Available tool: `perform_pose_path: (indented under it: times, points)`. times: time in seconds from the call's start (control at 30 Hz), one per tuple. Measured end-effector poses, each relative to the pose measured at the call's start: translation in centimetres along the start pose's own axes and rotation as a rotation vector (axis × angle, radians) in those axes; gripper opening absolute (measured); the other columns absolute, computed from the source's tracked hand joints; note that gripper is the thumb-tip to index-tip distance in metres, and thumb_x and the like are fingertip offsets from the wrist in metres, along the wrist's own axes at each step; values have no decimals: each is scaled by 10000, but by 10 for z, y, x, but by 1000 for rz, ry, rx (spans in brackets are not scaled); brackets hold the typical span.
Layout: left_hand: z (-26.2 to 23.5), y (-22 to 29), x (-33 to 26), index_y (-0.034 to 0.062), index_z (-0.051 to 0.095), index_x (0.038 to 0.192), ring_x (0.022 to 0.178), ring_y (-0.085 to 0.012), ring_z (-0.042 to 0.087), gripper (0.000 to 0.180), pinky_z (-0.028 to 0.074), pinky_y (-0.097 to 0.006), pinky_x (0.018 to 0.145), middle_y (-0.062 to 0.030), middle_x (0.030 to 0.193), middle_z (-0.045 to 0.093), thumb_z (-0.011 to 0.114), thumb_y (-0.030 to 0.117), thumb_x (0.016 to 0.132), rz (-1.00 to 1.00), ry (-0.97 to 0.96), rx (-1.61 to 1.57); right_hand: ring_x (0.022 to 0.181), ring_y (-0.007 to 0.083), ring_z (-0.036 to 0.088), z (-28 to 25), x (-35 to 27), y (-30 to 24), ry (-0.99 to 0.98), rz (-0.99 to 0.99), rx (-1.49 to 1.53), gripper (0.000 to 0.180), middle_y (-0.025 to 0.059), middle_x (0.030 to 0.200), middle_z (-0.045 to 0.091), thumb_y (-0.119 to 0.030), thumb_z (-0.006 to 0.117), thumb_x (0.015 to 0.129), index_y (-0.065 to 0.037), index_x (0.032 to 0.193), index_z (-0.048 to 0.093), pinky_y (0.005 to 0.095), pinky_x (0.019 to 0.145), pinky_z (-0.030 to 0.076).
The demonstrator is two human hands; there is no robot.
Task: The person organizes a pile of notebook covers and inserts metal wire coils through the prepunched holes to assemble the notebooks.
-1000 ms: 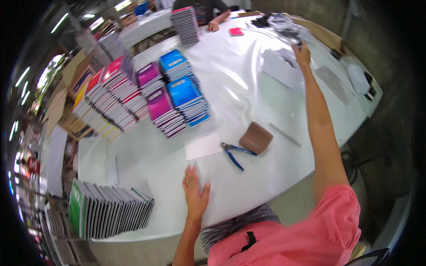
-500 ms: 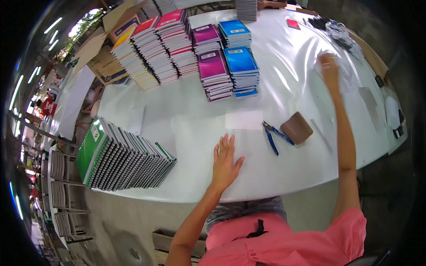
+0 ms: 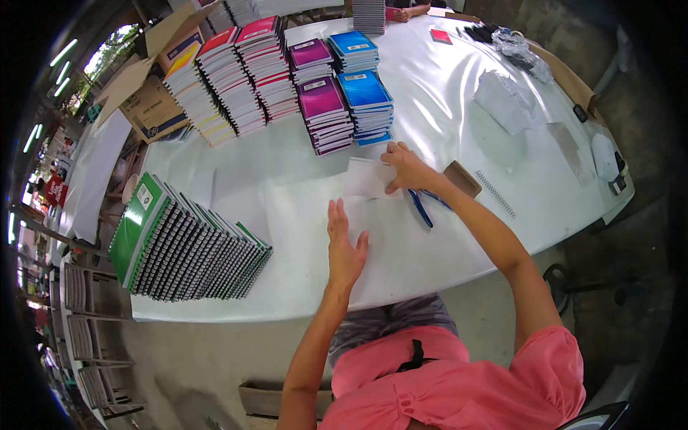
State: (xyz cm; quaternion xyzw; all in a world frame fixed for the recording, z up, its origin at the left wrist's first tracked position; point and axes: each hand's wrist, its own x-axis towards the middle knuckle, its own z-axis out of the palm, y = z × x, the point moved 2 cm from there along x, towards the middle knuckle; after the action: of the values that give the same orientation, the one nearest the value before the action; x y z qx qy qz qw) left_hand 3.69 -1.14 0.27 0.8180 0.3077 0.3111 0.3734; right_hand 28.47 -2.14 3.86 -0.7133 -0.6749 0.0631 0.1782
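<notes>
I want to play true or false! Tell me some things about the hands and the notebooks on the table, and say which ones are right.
1. The right hand rests on a white sheet of paper. True.
2. The left hand holds the blue-handled pliers. False: it lies flat and open on the white table, holding nothing; the pliers lie by the right wrist.
3. A row of green spiral notebooks leans at the table's left end. True.
4. The blue notebook stack stands left of the purple stack. False: it stands to its right.
</notes>
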Motion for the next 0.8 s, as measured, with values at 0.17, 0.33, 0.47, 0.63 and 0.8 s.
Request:
perform_pose_path:
  times: [0.17, 0.33, 0.47, 0.63, 0.8]
  points:
    - [-9, -1, 4, 94, 95, 1558, 1364, -279, 374, 893, 321, -381, 1100, -153, 1479, 391, 691, 192, 900, -150, 77, -660, 899, 301, 560, -6, -41, -86, 405, -273, -171, 272, 120, 1062, 538, -11, 625, 753, -36, 1023, 618, 409, 757, 465]
    - [-2, 6, 5, 19, 369, 1443, 1212, -161, 481, 649, 397, -312, 1019, -58, 1316, 529, 679, 268, 931, -162, -17, -1122, 923, 246, 563, 9, -62, -114, 556, -271, -285, 348, 91, 1114, 533, -79, 594, 781, -88, 1128, 599, 363, 775, 451]
    - [-10, -1, 9, -10, 541, 1264, 1080, -146, 574, 365, 457, -288, 935, -65, 1187, 606, 606, 207, 978, -350, 96, -1165, 1107, 310, 502, -9, -62, -131, 338, -247, -45, 543, 109, 1228, 520, -102, 716, 745, -77, 1260, 545, 407, 927, 423]
    - [-31, -17, 17, 5, 581, 1207, 917, -115, 626, 256, 511, -289, 841, -34, 1043, 661, 560, 141, 991, -391, -149, -997, 1139, 298, 491, -26, -53, -111, 483, -61, 381, 552, 116, 1225, 546, -176, 774, 774, -77, 1267, 545, 369, 954, 420]
    - [-36, 18, 20, 55, 419, 1451, 904, -80, 608, 493, 490, -247, 815, 2, 1042, 666, 558, 72, 978, -354, -286, -882, 729, 163, 567, -21, -45, -105, 191, 103, 785, 364, 71, 841, 623, -102, 754, 805, -24, 1122, 591, 305, 708, 475]
